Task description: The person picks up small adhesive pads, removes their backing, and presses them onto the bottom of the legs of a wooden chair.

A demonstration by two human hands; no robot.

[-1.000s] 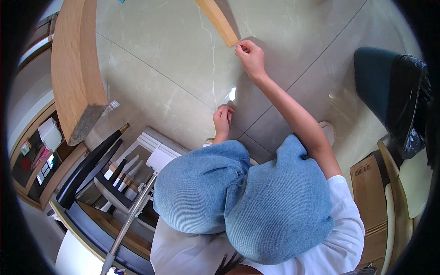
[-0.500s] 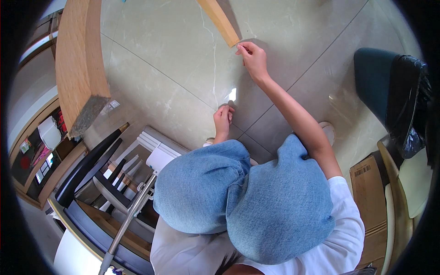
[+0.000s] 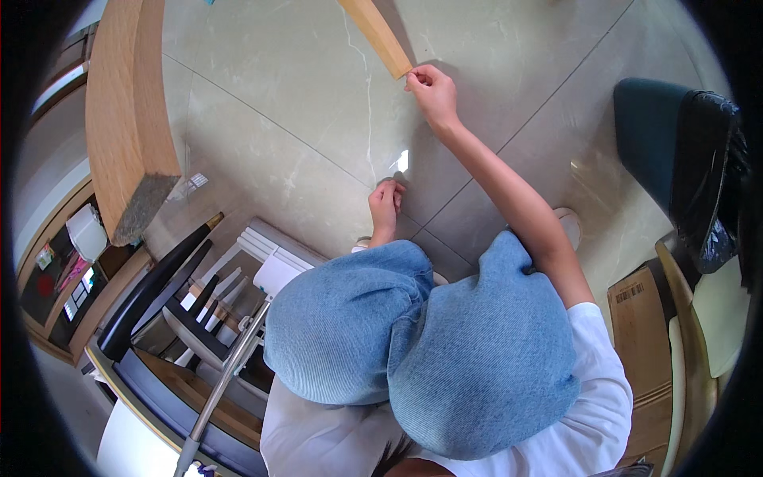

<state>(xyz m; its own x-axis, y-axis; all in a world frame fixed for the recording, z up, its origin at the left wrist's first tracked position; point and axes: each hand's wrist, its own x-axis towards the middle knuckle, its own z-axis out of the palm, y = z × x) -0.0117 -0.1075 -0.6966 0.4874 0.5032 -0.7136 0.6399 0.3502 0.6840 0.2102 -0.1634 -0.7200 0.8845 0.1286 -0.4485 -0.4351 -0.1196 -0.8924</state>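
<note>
In the head view I see almost no change: the right hand (image 3: 434, 97) stays pinched at the near end of the bar (image 3: 380, 41), top centre, grip unclear; left hand (image 3: 385, 204) curled, contents hidden. Work seems paused there.

Right hand (image 3: 435, 97) curled at wooden bar's (image 3: 378, 38) end; left hand (image 3: 385, 203) loosely bent near denim-clad knees (image 3: 346, 322).

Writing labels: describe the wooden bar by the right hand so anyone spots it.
Against the pale tiled floor, find the right hand. The wooden bar runs from beside its fingers to the top edge. Unlike the grey-ended wooden beam at upper left, it looks slim, with a wood-coloured end.
</note>
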